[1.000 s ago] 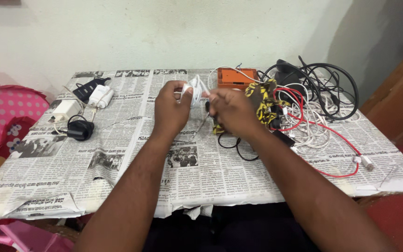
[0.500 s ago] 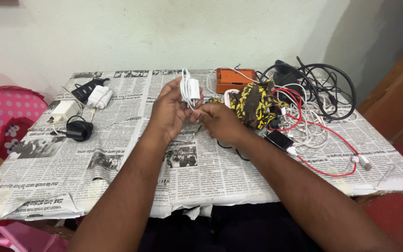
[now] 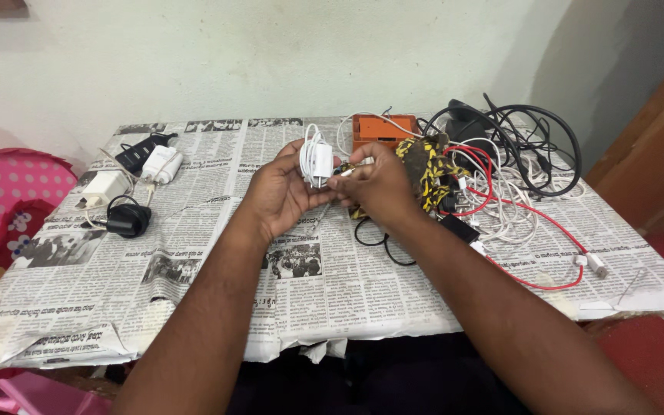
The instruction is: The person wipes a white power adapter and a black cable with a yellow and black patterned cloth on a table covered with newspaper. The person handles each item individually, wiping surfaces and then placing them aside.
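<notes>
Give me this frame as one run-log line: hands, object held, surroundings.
left hand: holds small white charger block with coiled white cable | right hand: pinches the cable's end | surface: newspaper-covered table | right: tangled black, white, red cables

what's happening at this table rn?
A person sits at a newspaper-covered table. Their left hand holds up a white charger with its cable looped round it; the right hand pinches the cable end beside it. A tangle of cables lies to the right, other adapters to the left.
</notes>
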